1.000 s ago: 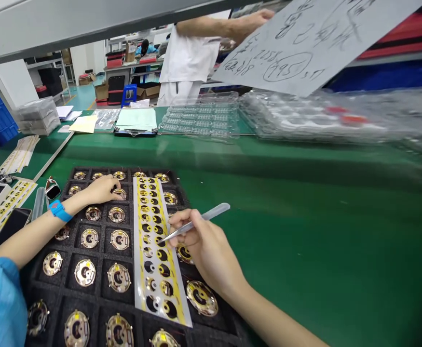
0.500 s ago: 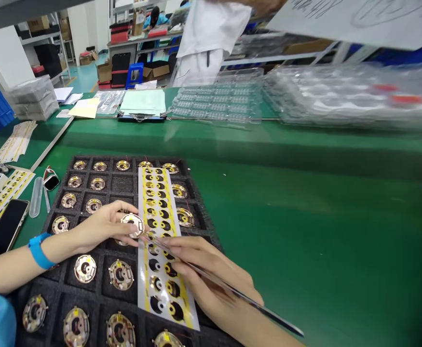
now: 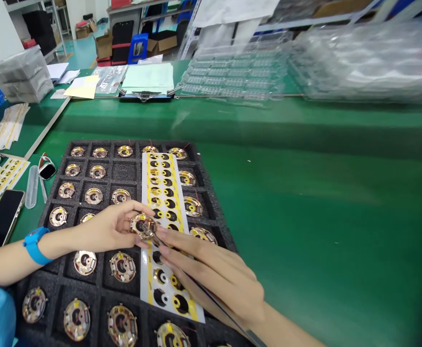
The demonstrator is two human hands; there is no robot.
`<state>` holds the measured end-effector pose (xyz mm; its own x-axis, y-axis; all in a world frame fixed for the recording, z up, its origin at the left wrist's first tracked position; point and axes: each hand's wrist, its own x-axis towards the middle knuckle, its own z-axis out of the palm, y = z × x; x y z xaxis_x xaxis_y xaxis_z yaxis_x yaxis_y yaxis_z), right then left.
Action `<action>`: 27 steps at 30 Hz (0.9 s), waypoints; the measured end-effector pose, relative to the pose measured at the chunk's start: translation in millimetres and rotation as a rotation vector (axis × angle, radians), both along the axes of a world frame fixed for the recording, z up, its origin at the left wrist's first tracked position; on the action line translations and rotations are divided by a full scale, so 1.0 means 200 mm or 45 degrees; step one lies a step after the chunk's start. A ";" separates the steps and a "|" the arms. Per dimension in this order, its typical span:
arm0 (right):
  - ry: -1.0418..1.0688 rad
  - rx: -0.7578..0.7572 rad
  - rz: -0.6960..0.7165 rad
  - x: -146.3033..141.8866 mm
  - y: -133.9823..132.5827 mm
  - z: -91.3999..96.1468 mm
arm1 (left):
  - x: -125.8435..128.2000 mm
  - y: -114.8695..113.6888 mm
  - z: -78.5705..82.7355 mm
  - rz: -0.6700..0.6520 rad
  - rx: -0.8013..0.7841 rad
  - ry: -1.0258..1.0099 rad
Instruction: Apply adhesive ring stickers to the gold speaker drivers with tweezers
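Note:
My left hand (image 3: 115, 226), with a blue band at the wrist, grips a round gold-rimmed watch movement (image 3: 142, 225) by its edge. My right hand (image 3: 214, 270) is closed around slim metal tweezers (image 3: 211, 295), whose tips reach onto the face of that movement. Under both hands lies a white sticker sheet (image 3: 145, 284) with yellow strips and black round cut-outs. It rests across a black foam tray (image 3: 57, 301) whose compartments hold several similar round movements (image 3: 122, 266). My right fingers partly hide the tweezer tips.
At the left lie a phone (image 3: 4, 218), a smartwatch (image 3: 47, 170), a clear plastic case (image 3: 32, 187) and more sticker sheets (image 3: 6, 127). Along the back of the green table (image 3: 305, 202) are a clipboard (image 3: 147, 82) and clear plastic trays (image 3: 236, 72).
The camera view has tilted down. The movement has turned in my left fingers, and my right hand has brought the tweezers from its edge onto its face.

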<state>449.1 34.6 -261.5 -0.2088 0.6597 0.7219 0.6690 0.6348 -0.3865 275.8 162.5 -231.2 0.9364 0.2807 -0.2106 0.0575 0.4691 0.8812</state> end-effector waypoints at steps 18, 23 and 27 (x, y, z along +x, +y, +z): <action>0.677 -0.167 -0.313 -0.02 0.03 0.05 | 0.00 0.03 0.01 0.069 0.067 0.081; 0.765 -0.446 -0.383 0.07 0.00 0.06 | 0.00 0.05 0.00 0.086 0.024 0.125; 0.732 -0.555 -0.341 0.12 0.00 0.04 | 0.00 0.06 0.00 0.075 0.005 0.129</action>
<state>472.9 34.6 -253.2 0.3276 0.8847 0.3316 0.3969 0.1896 -0.8981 276.0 174.0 -230.3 0.8923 0.3356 -0.3020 0.1186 0.4712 0.8740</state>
